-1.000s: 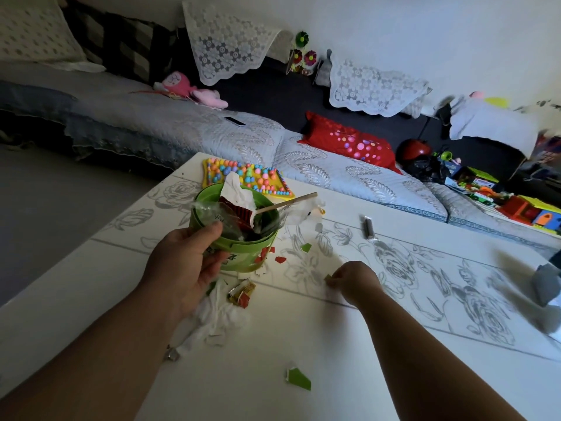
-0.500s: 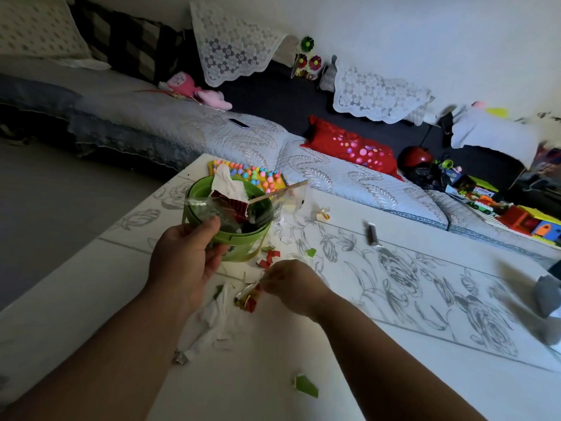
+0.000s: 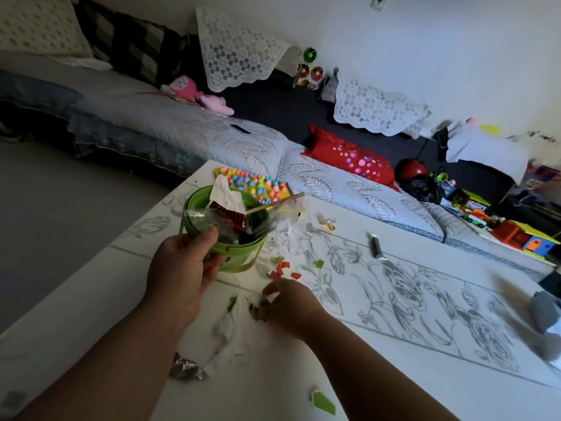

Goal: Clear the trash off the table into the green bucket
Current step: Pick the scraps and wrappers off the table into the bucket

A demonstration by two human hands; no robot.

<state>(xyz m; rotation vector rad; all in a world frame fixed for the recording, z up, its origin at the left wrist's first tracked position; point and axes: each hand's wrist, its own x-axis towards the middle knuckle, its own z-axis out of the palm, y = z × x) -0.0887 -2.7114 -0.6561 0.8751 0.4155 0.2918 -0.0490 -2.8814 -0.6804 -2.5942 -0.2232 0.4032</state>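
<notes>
Starting at the near edge of the white flower-printed table (image 3: pixel 455 299), a pointed shard of green paper (image 3: pixel 323 402) lies on its own. To its left a crumpled silver foil wrapper (image 3: pixel 185 369) touches the tail of a long twisted white tissue (image 3: pixel 230 329). Just past that, the right hand (image 3: pixel 288 302) is down on the table, fingers curled, pinching a small crumpled dark-and-yellow wrapper (image 3: pixel 257 309) beside the tissue's upper end. Over to the left hand (image 3: pixel 182 268): it grips the near wall of the round green plastic bucket (image 3: pixel 239 259), thumb hooked over the rim. The bucket is at the table's far left part, stuffed with white paper, a red striped packet and clear film, and a thin wooden stick (image 3: pixel 273 204) pokes out to the right. Red and green paper scraps (image 3: pixel 283 265) lie scattered between bucket and right hand. Further right lies a small black tube (image 3: pixel 376 246). Behind the bucket, a yellow mat studded with coloured bumps (image 3: pixel 258 185) lies at the far edge. Beyond it, a red spotted cushion (image 3: pixel 349 159) rests on a grey quilted sofa (image 3: pixel 334 189).
</notes>
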